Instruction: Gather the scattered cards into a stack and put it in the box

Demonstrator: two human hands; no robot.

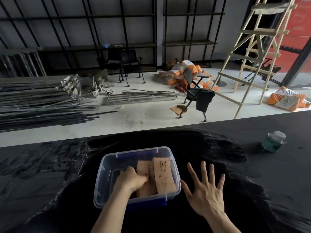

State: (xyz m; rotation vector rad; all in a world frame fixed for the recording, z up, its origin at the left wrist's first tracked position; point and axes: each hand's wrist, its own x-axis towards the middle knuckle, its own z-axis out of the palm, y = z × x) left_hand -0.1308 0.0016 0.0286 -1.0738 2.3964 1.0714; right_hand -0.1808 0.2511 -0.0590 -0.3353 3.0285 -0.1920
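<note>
Tan kraft cards (152, 175) inside box (107, 163), dark printed marks on faces, text too small to read; one card leans against box's right wall. Box: clear plastic tub, rounded corners, blue clips. Left hand (130, 179) inside box, fingers curled on cards. Right hand (206, 190) just right of box, fingers spread, holding nothing, over black table (235, 165). Teal jar (273, 141) far right of box.

Clear plastic, brown card, black sheet

The box (137, 176) is clear, glossy plastic with blue plastic clips. The cards (164, 176) inside look like matt brown cardboard with dark print. The table (252, 174) is covered in a black sheet, wrinkled and faintly shiny. The tub (274, 141) looks like plastic with a clear lid. The ladder (252, 52) is pale bare wood; the floor rods (42, 101) are dull metal.
</note>
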